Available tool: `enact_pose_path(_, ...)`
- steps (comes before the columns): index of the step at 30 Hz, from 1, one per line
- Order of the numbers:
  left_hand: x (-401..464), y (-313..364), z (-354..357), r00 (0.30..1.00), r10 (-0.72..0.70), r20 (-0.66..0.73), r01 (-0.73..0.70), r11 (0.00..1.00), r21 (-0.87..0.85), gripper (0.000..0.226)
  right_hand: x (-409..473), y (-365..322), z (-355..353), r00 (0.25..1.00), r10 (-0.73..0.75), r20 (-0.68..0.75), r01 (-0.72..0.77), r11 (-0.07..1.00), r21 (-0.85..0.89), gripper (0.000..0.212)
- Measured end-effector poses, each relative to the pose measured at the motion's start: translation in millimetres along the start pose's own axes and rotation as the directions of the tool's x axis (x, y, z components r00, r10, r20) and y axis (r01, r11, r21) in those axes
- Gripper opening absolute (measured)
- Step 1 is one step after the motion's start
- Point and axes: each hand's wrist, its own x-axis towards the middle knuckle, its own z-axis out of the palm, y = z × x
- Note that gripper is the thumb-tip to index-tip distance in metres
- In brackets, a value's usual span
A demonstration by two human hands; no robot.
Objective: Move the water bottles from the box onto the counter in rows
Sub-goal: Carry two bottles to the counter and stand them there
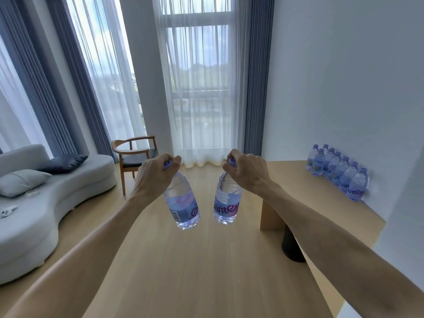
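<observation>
Two clear plastic water bottles hang in the middle of the frame, over the wooden floor (183,260). The left bottle (182,204) and the right bottle (226,200) each have a round ribbed body, a pale purple label with pink letters, and a purple cap. Both are tilted, with their bottoms leaning toward each other but apart. The left hand (154,173) has its grip curled tight around the cap and neck of the left bottle. The right hand (246,171) holds the cap of the right bottle in the same way. Both forearms are bare and reach in from the lower corners.

At the right of the frame, a light wooden table (321,198) with a smooth top stands against the white wall. On it a group of bottles (339,173) of the same kind stands upright in rows close to the wall. A dark round leg is under the table, partly hidden by the right forearm.

At the left there is a curved grey sofa (46,214) with soft cushions. Behind it stands a wooden chair (135,157) with a dark seat, before sheer white curtains (197,88).
</observation>
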Motion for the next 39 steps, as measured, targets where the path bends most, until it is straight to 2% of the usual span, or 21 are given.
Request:
enact_pose_path(9, 120, -35, 106, 0.999, -0.051, -0.001, 0.051, 0.997, -0.054, 0.039, 103, 96, 61, 0.996, 0.093, 0.003, -0.093, 0.996, -0.012, 0.026)
enact_pose_path(14, 190, -54, 177, 1.000, -0.027, 0.015, 0.028, 0.993, -0.111, 0.036, 157, 156, 98, 0.993, 0.121, 0.008, -0.120, 0.991, -0.065, 0.027)
enact_pose_path(20, 286, -78, 267, 0.996, -0.012, 0.089, 0.031, 0.977, -0.210, 0.037, 225, 231, 141, 0.984, 0.177, 0.006, -0.175, 0.976, -0.128, 0.026)
enact_pose_path(31, 429, -80, 430, 0.963, 0.120, 0.239, -0.037, 0.944, -0.327, 0.037, 301, 377, 182, 0.906, 0.414, -0.084, -0.422, 0.886, -0.192, 0.022)
enact_pose_path(39, 492, -42, 568, 0.928, 0.233, 0.292, -0.114, 0.920, -0.374, 0.039, 310, 503, 192, 0.843, 0.524, -0.123, -0.538, 0.819, -0.197, 0.023)
